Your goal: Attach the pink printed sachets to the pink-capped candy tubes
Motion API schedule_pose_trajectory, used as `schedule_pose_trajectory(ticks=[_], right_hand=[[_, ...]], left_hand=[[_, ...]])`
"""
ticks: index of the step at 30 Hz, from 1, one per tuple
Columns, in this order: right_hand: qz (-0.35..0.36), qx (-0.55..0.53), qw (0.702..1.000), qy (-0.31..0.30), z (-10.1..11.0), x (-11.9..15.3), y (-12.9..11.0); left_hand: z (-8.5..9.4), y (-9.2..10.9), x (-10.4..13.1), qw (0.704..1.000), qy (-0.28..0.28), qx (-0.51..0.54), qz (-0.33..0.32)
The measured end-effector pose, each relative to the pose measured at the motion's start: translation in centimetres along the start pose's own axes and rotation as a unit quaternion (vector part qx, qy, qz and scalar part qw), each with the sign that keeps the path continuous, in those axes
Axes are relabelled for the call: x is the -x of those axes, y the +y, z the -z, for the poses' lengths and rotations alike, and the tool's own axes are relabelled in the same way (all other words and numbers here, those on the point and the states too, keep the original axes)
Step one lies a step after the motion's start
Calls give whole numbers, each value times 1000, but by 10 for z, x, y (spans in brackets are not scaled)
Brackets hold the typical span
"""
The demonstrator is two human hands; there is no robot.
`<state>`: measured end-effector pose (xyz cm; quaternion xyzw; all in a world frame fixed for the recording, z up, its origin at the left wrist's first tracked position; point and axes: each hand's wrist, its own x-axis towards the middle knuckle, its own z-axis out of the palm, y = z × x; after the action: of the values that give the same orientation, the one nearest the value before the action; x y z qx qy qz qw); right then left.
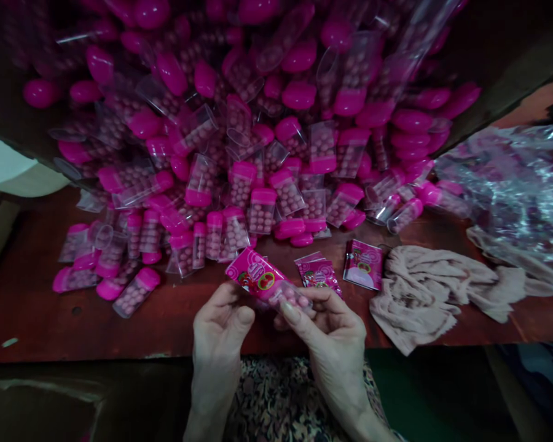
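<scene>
A small clear candy container [295,297] with pink balls inside is tilted above the table's front edge, with a printed pink label sleeve [257,274] around its upper left part. My right hand [329,331] pinches the clear lower right end between thumb and fingers. My left hand [223,328] holds the sleeved end, fingers behind it and thumb in front; the fingertips are partly hidden. Just beyond my hands lie a few loose pink labels [321,274] and a neat stack of labels [363,265].
A large heap of candy containers with pink caps [242,181] covers the back of the reddish-brown table [41,328]. A crumpled beige cloth [417,294] lies at right, beside a shiny clear plastic bag [520,184]. Several containers lie loose at left.
</scene>
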<state>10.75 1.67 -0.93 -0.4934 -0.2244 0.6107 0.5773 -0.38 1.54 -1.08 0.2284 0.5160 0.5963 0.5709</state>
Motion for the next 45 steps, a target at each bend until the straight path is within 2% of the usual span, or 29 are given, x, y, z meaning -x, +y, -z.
schedule_pose_trajectory(ticks=[2,6,13,20,23,26,29,32,35,37,41,45], right_hand=[[-5,10,1000,-9,0,2,0],[13,28,999,-19,-2,7,3],[80,83,993,22,-2,11,9],[28,40,998,-38,-5,7,9],[59,96,993,-42,-2,8,8],[99,144,984,-18,1,10,7],[111,165,980,-1,4,12,5],[120,214,969,-23,5,13,0],[161,264,946,-102,7,13,-5],[206,284,927,-133,8,12,-6],[277,319,901,-96,13,7,-4],[298,310,895,-120,17,2,-2]], left_hand=[[0,1,-5,1000,6,26,9],[-5,1,-6,995,59,76,33],[-6,1,1,995,7,78,59],[-3,-1,0,992,57,99,52],[-6,0,3,991,56,99,73],[-12,0,8,992,27,87,91],[-17,0,11,992,14,68,105],[-17,0,9,990,50,78,110],[-14,2,5,986,81,103,104],[-13,4,3,983,84,116,113],[-17,6,8,975,52,132,171],[-26,2,16,967,3,146,209]])
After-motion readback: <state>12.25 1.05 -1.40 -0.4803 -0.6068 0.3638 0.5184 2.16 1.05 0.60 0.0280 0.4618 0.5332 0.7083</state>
